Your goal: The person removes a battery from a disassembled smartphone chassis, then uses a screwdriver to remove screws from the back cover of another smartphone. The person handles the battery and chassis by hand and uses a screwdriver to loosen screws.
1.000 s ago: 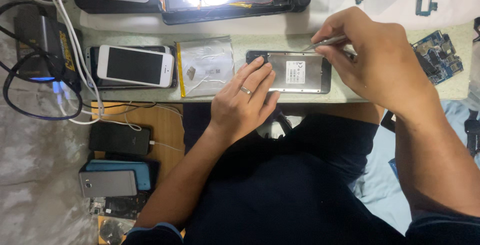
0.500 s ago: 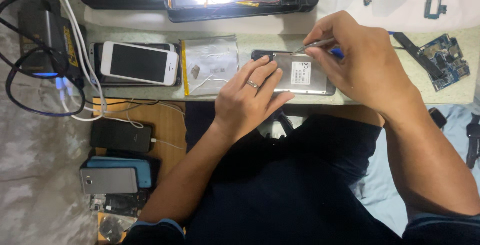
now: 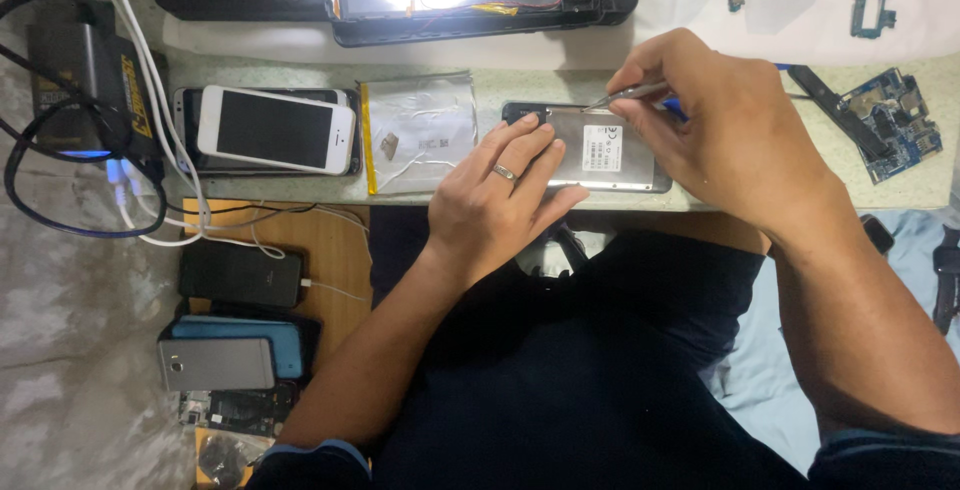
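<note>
Pressing flat on the near end of an opened phone (image 3: pixel 600 150), the left hand (image 3: pixel 500 205) is lying with its fingers spread and gripping nothing, simply pinning the handset to the tabletop (image 3: pixel 440 195) edge. The phone is sitting with its back cover off and its grey battery exposed, directly under both hands. The right hand (image 3: pixel 730 140) is closing its fingers around a slim metal tool (image 3: pixel 625 96), whose tip is touching the phone's far edge, just beyond the left fingertips.

Judging by what shows, the opening stage is done, since the cover is already off; the battery is still seated, so the work inside appears only begun.

Compared with half a second ago, the two hands and the tool tip are sitting in much the same places, the view having shifted only slightly.

Out past the left hand's thumb side, a clear plastic bag (image 3: pixel 420 130) is lying, and beyond it a white phone (image 3: pixel 275 130). Off to the right hand's outer side, a blue circuit board (image 3: pixel 890 125) is resting.
</note>
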